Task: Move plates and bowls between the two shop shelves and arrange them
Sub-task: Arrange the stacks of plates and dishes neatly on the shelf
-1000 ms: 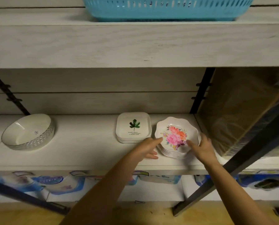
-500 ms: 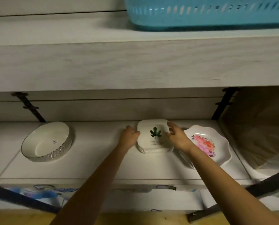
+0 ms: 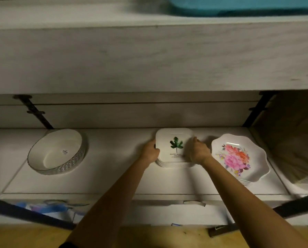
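Left hand [image 3: 150,151] and right hand [image 3: 200,153] grip the stacked square white leaf-print plates [image 3: 175,147].

The left hand [image 3: 150,151] and the right hand [image 3: 199,152] gripped opposite edges of the stack of square leaf-print plates [image 3: 175,147], which sat between them on the pale shelf [image 3: 114,178]. Just beyond the right hand stood a stack of scalloped floral plates [image 3: 239,156]. Well out past the left hand lay 1 round white bowl [image 3: 57,152]. Above both hands, on the upper shelf, a teal basket [image 3: 239,6] showed blurred.
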Demonstrator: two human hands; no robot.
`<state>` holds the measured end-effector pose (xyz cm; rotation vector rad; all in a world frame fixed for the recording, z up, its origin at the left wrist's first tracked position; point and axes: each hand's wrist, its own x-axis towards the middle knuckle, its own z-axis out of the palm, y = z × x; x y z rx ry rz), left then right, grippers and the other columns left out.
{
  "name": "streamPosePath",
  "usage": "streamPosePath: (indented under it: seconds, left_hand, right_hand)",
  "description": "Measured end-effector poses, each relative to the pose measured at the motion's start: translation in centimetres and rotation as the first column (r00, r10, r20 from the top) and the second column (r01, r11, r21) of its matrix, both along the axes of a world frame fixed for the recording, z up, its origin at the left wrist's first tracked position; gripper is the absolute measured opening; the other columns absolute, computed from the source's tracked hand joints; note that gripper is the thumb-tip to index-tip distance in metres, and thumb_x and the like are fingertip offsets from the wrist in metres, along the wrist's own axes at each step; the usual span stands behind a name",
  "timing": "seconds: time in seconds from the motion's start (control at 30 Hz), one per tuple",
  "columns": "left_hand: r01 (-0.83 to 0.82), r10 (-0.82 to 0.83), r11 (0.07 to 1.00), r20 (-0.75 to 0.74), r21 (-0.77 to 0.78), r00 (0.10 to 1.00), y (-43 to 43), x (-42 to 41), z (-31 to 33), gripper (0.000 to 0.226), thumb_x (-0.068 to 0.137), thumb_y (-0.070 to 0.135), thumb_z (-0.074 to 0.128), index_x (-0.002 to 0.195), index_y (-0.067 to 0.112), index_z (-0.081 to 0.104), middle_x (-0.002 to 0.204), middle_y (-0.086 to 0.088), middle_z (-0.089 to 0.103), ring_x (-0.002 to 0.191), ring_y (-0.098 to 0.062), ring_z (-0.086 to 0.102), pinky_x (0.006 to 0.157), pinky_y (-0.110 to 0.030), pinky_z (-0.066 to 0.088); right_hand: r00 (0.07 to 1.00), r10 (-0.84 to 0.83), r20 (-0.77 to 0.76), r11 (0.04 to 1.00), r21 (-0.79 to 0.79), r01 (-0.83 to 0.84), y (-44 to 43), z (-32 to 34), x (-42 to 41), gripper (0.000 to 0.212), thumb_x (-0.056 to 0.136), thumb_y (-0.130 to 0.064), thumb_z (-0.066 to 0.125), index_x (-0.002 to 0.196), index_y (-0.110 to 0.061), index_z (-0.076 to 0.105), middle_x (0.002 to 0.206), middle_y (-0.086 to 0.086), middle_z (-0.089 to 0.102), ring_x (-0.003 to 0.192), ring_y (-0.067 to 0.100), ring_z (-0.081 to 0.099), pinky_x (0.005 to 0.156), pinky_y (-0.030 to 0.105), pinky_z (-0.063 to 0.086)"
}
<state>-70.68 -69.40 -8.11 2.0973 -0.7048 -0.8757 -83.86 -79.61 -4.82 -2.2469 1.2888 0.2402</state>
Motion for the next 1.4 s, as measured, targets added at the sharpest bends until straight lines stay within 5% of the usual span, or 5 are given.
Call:
streamPosePath:
  seconds: [0.4, 0.73, 1.1, 1.23, 1.4]
  left_hand:
    - [-0.049, 0.046, 0.995, 0.038, 0.092, 0.998, 10.6, 5.5, 1.0, 0.05, 0.085, 0.0, 0.046, 0.134, 0.01, 0.05, 0.127, -0.018, 0.06, 0.115, -0.032, 0.056, 0.098, -0.04, 0.046]
    - [-0.009, 0.006, 0.998, 0.053, 0.055, 0.999, 16.6, 9.0, 0.7, 0.051, 0.085, -0.001, 0.044, 0.134, 0.012, 0.05, 0.127, -0.018, 0.061, 0.117, -0.033, 0.055, 0.088, -0.033, 0.043]
    - [0.027, -0.08, 0.983, 0.29, 0.181, 0.954, 17.0, 9.0, 0.3, 0.053, 0.086, 0.003, 0.045, 0.138, 0.011, 0.043, 0.128, -0.018, 0.058, 0.116, -0.035, 0.054, 0.094, -0.039, 0.045]
    - [-0.051, 0.047, 0.999, 0.49, -0.005, 0.87, 15.5, 7.1, 1.8, 0.05, 0.093, 0.003, 0.042, 0.141, 0.005, 0.033, 0.145, -0.015, 0.038, 0.133, -0.03, 0.037, 0.107, -0.037, 0.034]
    - [0.083, -0.014, 0.986, 0.427, -0.142, 0.904, 10.0, 2.9, 3.7, 0.036, 0.093, 0.008, 0.045, 0.127, 0.004, 0.053, 0.135, -0.014, 0.052, 0.127, -0.029, 0.045, 0.105, -0.032, 0.034]
  right_hand:
    - [0.979, 0.202, 0.023, 0.979, -0.018, -0.201, 8.8, 0.1, 4.3, 0.066, 0.088, -0.005, 0.051, 0.144, -0.001, 0.017, 0.139, 0.021, 0.044, 0.126, 0.038, 0.044, 0.1, 0.04, 0.039]
    - [0.988, 0.142, 0.068, 0.99, -0.024, -0.14, 15.2, -0.1, 7.4, 0.06, 0.087, -0.004, 0.049, 0.141, -0.002, 0.023, 0.134, 0.021, 0.049, 0.123, 0.039, 0.047, 0.098, 0.04, 0.04]
    - [0.987, 0.113, 0.112, 0.993, 0.01, -0.115, 16.1, -0.9, 6.9, 0.062, 0.09, -0.009, 0.053, 0.143, -0.008, 0.023, 0.139, 0.019, 0.046, 0.124, 0.035, 0.047, 0.104, 0.041, 0.04]
    - [0.961, 0.002, 0.277, 0.998, -0.057, 0.014, 14.0, -1.4, 3.4, 0.053, 0.094, -0.009, 0.047, 0.144, -0.009, 0.03, 0.15, 0.012, 0.036, 0.135, 0.028, 0.039, 0.112, 0.036, 0.032]
    - [0.898, -0.05, 0.437, 0.952, -0.252, 0.176, 8.9, 0.4, -3.3, 0.036, 0.09, -0.005, 0.051, 0.126, -0.004, 0.054, 0.131, 0.015, 0.056, 0.12, 0.031, 0.052, 0.102, 0.035, 0.038]
